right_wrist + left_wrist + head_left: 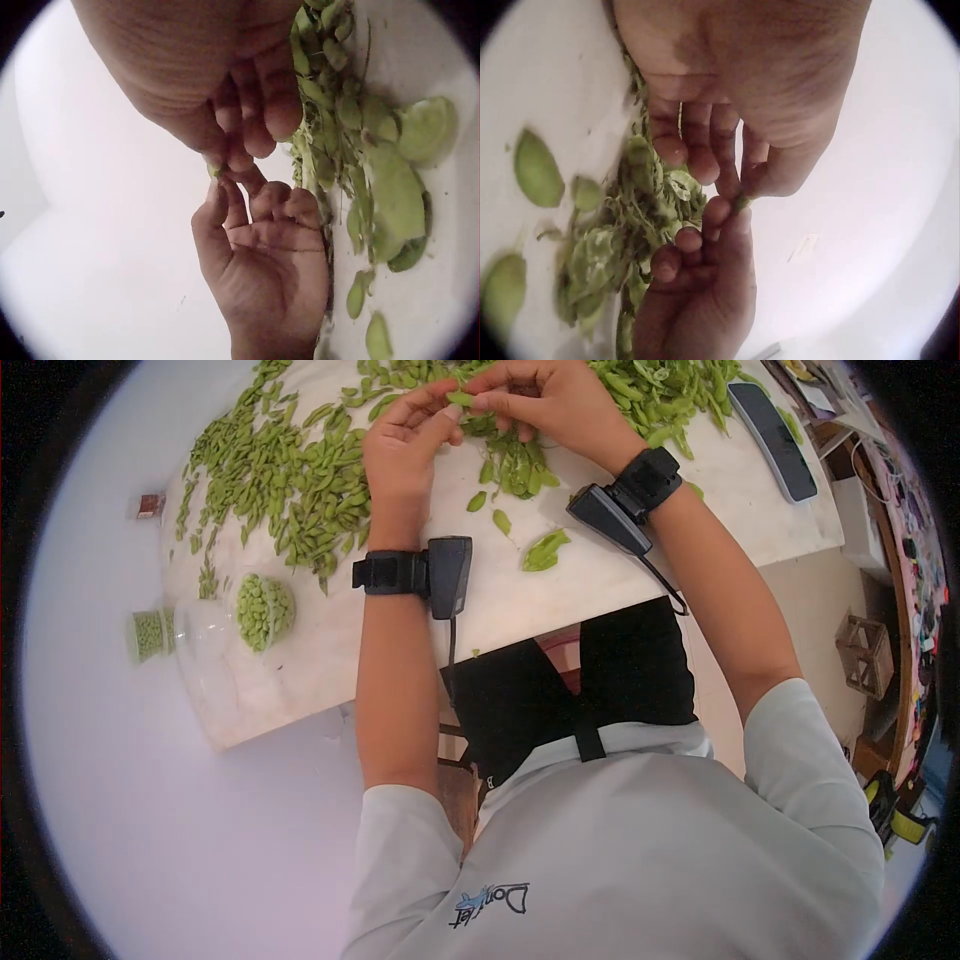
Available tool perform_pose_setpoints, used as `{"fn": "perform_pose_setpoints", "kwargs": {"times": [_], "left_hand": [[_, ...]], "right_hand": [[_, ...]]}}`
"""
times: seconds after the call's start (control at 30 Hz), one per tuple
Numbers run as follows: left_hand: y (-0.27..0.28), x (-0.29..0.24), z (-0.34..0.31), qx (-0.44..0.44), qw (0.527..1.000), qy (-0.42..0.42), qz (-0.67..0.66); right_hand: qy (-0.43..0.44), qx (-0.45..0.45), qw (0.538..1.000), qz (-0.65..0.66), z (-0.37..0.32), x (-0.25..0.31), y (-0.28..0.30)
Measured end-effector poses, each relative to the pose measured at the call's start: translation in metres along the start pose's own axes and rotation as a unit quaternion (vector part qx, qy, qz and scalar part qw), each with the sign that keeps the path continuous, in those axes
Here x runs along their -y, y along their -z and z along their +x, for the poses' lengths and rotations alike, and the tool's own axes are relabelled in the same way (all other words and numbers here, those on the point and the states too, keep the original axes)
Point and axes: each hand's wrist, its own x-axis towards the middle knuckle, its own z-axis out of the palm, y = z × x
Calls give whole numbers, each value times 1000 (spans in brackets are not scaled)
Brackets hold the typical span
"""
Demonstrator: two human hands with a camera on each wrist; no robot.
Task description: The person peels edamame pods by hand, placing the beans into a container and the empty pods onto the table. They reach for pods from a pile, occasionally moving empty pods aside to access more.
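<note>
Over the far side of the table, both hands meet at a green soybean pod. My left hand pinches one end between thumb and fingertip, and my right hand pinches the other. The pod is mostly covered by fingertips in the left wrist view; only a small green bit of the pod shows in the right wrist view. Beneath the hands lie flattened, opened pods. Several loose pods are scattered nearer the front edge.
A broad heap of plump pods covers the table's left side. More opened pods lie at the right, beside a phone. A clear cup of shelled beans sits front left. Another bean-filled container shows past the left edge.
</note>
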Motion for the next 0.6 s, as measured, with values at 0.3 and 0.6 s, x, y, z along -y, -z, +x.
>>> {"fn": "perform_pose_setpoints", "kwargs": {"times": [0.3,0.6], "left_hand": [[1,-2,0,18,999,1,51],[0,-1,-2,10,999,14,44]], "right_hand": [[-24,18,999,20,-2,5,-1],[-24,2,1000,4,-3,8,-2]]}}
